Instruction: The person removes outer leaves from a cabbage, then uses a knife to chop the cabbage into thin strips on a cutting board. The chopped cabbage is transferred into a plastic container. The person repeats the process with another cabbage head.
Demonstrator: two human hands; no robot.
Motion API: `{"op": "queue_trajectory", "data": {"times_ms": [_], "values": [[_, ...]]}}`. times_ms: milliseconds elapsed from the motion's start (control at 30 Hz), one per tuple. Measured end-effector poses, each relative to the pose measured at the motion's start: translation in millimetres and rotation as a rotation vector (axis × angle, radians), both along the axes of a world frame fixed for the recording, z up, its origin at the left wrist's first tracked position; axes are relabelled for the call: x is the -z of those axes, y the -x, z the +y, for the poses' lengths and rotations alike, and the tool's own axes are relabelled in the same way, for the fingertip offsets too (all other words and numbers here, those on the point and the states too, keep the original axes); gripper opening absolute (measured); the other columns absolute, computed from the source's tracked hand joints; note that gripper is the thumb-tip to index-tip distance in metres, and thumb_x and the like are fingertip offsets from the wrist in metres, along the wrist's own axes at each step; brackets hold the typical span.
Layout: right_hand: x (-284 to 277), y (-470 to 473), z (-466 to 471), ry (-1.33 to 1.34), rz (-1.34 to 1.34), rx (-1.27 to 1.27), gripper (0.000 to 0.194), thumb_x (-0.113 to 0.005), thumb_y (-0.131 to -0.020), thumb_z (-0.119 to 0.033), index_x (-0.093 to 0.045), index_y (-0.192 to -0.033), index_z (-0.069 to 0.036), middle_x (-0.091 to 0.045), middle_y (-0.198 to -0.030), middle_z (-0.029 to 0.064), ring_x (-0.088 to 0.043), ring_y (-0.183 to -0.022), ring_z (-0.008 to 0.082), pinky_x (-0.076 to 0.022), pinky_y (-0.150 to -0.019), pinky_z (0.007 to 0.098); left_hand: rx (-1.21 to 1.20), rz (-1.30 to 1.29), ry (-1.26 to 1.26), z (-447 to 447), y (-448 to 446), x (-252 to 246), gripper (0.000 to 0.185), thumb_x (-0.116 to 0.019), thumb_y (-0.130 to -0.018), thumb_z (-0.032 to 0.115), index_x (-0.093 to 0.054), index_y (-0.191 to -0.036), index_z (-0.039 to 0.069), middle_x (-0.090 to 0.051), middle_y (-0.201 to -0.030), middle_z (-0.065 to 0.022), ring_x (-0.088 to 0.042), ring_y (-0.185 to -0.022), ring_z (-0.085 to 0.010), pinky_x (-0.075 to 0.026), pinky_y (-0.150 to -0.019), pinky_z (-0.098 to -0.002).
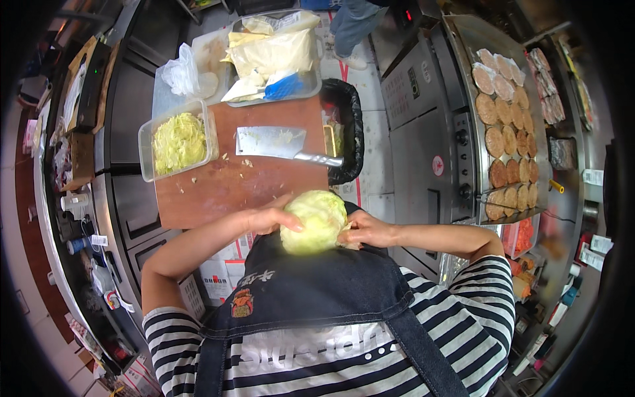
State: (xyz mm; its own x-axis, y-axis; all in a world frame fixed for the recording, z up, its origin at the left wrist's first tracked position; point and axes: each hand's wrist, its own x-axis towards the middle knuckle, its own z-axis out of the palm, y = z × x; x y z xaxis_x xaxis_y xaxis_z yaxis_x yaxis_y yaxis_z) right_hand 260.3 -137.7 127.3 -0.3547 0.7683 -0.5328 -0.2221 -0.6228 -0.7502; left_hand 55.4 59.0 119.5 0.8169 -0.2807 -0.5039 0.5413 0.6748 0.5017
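A pale green head of lettuce (314, 222) is held in front of my apron, just off the near edge of a brown cutting board (238, 191). My left hand (274, 217) grips its left side, the thumb lying across the leaves. At its right side my right hand (366, 229) pinches outer leaves between thumb and fingers. On the board lies a cleaver (272, 142), its metal handle pointing right. A clear plastic container (213, 134) of shredded lettuce (179, 141) stands at the board's left. Small lettuce scraps are scattered near the blade.
Beyond the board, a clear tub (317, 82) holds bagged food beside a plastic bag (183, 74). A black-lined bin (354, 134) stands right of the board. Farther right, a griddle (540, 183) carries rows of round patties (503, 111). A person's legs (354, 25) are at the top.
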Motion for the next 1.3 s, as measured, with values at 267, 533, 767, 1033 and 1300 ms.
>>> {"op": "queue_trajectory", "data": {"times_ms": [267, 533, 767, 1033, 1300], "values": [[6, 0, -1, -0.022, 0.044, -0.017, 0.027, -0.067, -0.092, -0.025, -0.065, -0.074, -0.005, -0.053, -0.060, -0.0030, -0.046, -0.053, 0.0050, -0.0357, -0.048, 0.0248, -0.079, 0.031, -0.019, -5, 4, -2, 0.094, -0.070, -0.062, 0.018, -0.035, -0.147, -0.001, -0.054, -0.139, -0.0180, -0.052, -0.130, -0.0286, -0.040, -0.111, -0.0414], [-12, 1, -5, -0.078, 0.062, -0.039, 0.019, -0.063, -0.090, -0.013, -0.067, -0.105, -0.002, -0.060, -0.075, -0.0037, -0.049, -0.060, 0.0033, -0.0383, -0.049, 0.0229, -0.142, 0.100, 0.028, -9, 18, 16, 0.094, -0.069, -0.061, 0.018, -0.036, -0.147, 0.001, -0.051, -0.142, -0.0194, -0.050, -0.132, -0.0327, -0.038, -0.114, -0.0440], [-33, -26, 14, -0.090, -0.016, -0.244, 0.053, -0.062, -0.082, 0.002, -0.054, -0.135, -0.001, -0.067, -0.097, 0.0005, -0.060, -0.083, 0.0054, -0.0500, -0.072, 0.0227, -0.346, 0.100, 0.215, 2, 26, 23, 0.091, -0.072, -0.062, 0.031, -0.044, -0.143, 0.003, -0.056, -0.136, -0.0200, -0.055, -0.126, -0.0364, -0.043, -0.110, -0.0485], [16, -55, 28, -0.372, -0.008, 0.488, 0.055, -0.068, -0.073, -0.001, -0.055, -0.127, 0.000, -0.066, -0.103, 0.0055, -0.063, -0.086, 0.0103, -0.0523, -0.078, 0.0248, -0.848, -0.013, 0.375, -5, -16, -1, 0.092, -0.070, -0.071, 0.049, -0.036, -0.149, 0.014, -0.041, -0.150, -0.0151, -0.043, -0.136, -0.0373, -0.038, -0.107, -0.0652], [113, -123, 101, -0.063, -0.774, 0.312, 0.074, -0.075, -0.071, -0.019, -0.047, -0.136, 0.004, -0.066, -0.115, 0.0157, -0.065, -0.103, 0.0233, -0.0507, -0.091, 0.0322, -1.079, -0.026, 0.281, 10, -13, -5, 0.084, -0.073, -0.076, 0.033, -0.035, -0.148, 0.013, -0.041, -0.150, -0.0147, -0.039, -0.140, -0.0380, -0.035, -0.111, -0.0639]]}}
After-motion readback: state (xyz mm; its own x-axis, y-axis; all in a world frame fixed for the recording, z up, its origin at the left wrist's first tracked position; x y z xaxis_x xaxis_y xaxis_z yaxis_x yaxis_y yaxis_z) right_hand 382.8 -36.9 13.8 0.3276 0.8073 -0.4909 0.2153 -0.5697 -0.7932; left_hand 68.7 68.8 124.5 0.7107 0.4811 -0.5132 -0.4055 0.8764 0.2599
